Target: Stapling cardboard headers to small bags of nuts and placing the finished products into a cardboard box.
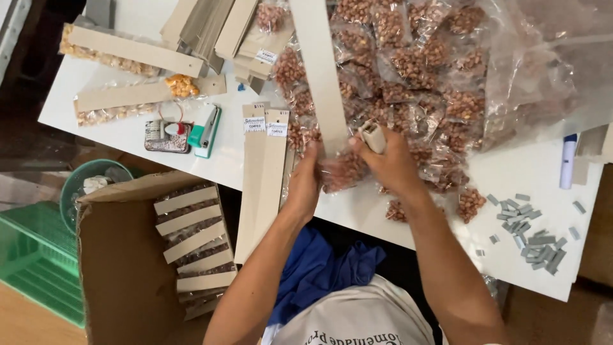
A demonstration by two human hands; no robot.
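Note:
My left hand (pixel 305 181) grips the near end of a long grey cardboard strip (pixel 319 70) together with a small clear bag of peanuts (pixel 343 171). My right hand (pixel 391 163) holds a white stapler (pixel 373 135) against the strip's near end, just above the bag. The strip runs away from me over a heap of small peanut bags (pixel 408 70).
Two labelled cardboard strips (pixel 265 172) lie at the white table's (pixel 511 172) near edge. A green stapler (pixel 205 131), a small tin (pixel 167 136), loose staple bars (pixel 530 230) and a pen (pixel 568 160) rest on it. A cardboard box (pixel 121 255) of finished strips stands lower left beside green baskets (pixel 32 255).

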